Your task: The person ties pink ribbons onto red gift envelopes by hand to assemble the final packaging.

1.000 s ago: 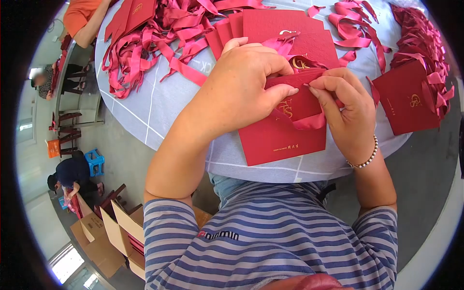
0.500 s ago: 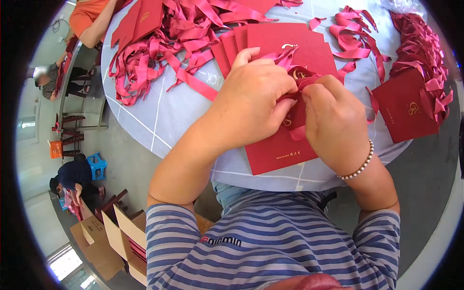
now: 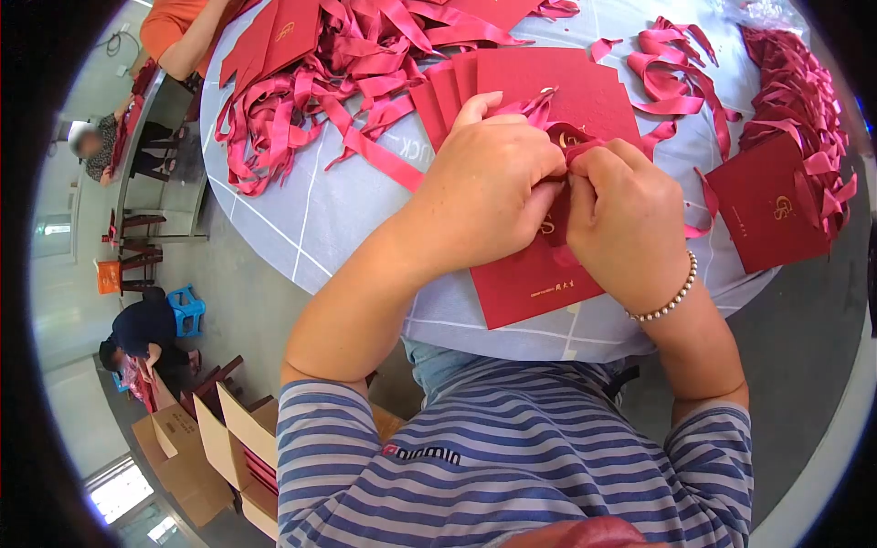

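Note:
Over a small fan of red cards or flat bags point(image 3: 539, 297) with gold print, my two hands meet in the middle. My left hand point(image 3: 498, 187) is closed, its thumb and index finger pinching a dark pink ribbon point(image 3: 539, 108). Touching it from the right, my right hand point(image 3: 630, 228) also grips the ribbon with curled fingers and wears a beaded bracelet point(image 3: 671, 297). Folds of the ribbon show around the fingertips. My fingers hide the exact point where the ribbon crosses or loops.
Loose pink ribbons point(image 3: 365, 82) pile up at the back left beside more red cards point(image 3: 283, 36). More ribbons point(image 3: 671, 87) lie at the back right. A ribboned stack of red cards point(image 3: 772, 205) sits at the table's right edge. Open cartons point(image 3: 183, 447) stand lower left; other people work beyond.
My right hand has shifted slightly left, its fingertips now against my left fingers. The ribbon piece that hung below my right fingers shows less. The whole view has shifted a little.

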Motion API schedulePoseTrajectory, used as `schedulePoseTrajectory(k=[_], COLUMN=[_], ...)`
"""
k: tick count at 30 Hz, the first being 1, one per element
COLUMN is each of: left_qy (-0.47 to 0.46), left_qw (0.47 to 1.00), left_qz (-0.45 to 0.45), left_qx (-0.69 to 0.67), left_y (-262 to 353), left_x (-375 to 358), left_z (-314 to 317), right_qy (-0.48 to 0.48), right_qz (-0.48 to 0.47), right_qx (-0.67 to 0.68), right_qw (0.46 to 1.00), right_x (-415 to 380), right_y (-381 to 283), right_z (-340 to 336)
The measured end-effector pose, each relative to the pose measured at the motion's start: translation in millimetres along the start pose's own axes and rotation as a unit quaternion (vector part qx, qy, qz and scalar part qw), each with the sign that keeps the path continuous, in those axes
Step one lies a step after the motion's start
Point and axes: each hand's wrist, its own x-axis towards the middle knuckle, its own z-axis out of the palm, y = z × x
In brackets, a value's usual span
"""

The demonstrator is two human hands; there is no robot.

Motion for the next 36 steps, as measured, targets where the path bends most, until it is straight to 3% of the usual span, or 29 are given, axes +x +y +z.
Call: schedulePoseTrajectory(k=[2,4,8,10,15,20,29,34,36], left_qy=[0.002,0.0,0.019,0.018,0.012,0.021,0.054,0.071,0.08], left_qw=[1.0,1.0,0.999,0.999,0.999,0.998,0.99,0.983,0.979], left_qz=[0.003,0.003,-0.018,-0.018,-0.024,0.051,0.128,0.161,0.175], left_qx=[-0.028,-0.02,-0.037,-0.04,-0.031,-0.019,0.017,0.053,0.063], left_y=[-2,0,-4,-5,0,5,11,18,19], left_x=[0,0,0,-1,-1,-1,2,-1,-2], left_z=[1,1,-1,-5,-11,-12,-19,-18,-16], right_qy=[0.001,-0.012,0.003,-0.085,-0.085,-0.097,-0.106,-0.136,-0.279], right_qz=[-0.004,0.01,-0.008,0.07,-0.057,-0.149,-0.106,-0.124,-0.106], right_qx=[-0.003,0.097,0.087,0.231,0.165,0.137,0.245,0.217,0.172], right_qw=[1.0,0.995,0.996,0.967,0.981,0.974,0.958,0.959,0.939], right_x=[2,5,3,4,11,18,25,40,49], right_y=[6,16,15,18,36,42,34,40,37], right_z=[2,1,-4,-19,-44,-42,-42,-52,-57])
